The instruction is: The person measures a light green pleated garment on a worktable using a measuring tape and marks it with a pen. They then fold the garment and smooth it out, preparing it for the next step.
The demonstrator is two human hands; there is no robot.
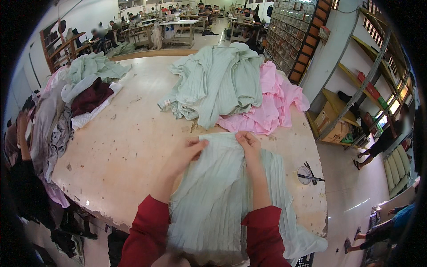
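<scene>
A pale sage-green pleated garment (209,191) lies across the near part of the worktable (115,164). My left hand (192,148) pinches its upper left corner, and my right hand (247,143) grips the upper right edge. Beyond my hands is a heap of similar green garments (213,80), with pink fabric (275,102) under and beside it. To the right of my right forearm lie a small clear round dish (303,177) with a pen on it and a dark tool (311,170), perhaps scissors.
Mixed garments (93,95) pile along the table's left side, where a person's arm (23,133) shows. Metal shelving (351,89) with boxes stands at right. A standing person (378,142) and others' legs are on the right. Several people sit at sewing tables (182,23) in the background.
</scene>
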